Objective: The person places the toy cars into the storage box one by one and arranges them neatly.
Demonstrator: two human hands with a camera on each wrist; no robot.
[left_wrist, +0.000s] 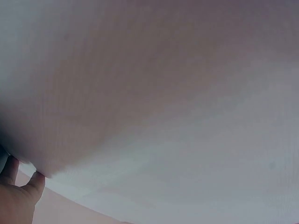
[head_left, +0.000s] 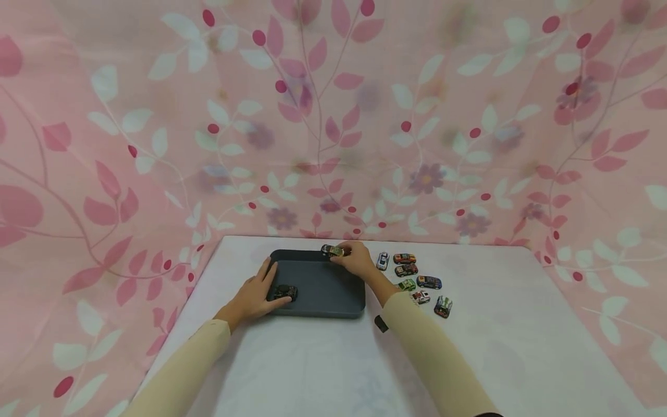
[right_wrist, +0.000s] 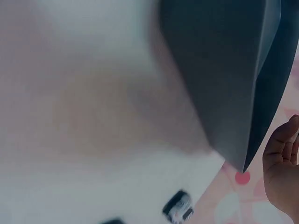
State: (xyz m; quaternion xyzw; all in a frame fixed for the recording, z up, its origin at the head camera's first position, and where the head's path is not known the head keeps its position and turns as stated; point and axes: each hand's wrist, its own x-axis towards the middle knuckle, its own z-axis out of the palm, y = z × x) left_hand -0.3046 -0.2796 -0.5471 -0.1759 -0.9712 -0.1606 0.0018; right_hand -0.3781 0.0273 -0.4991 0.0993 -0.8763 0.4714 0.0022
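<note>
A dark grey rectangular tray lies on the white table. Over its far rim my right hand pinches a small toy car with a dark front and a greenish back. My left hand rests at the tray's left side, fingers stretched along the rim and thumb pointing inward. By that thumb, a black toy car sits in the tray's left end. In the right wrist view, the right hand shows at the right edge, beyond a tray corner; its car is hidden there.
Right of the tray lie several toy cars, among them a white one, an orange one, a blue one and a multicoloured one. A small dark object lies near the right forearm. Pink floral cloth hangs behind the table.
</note>
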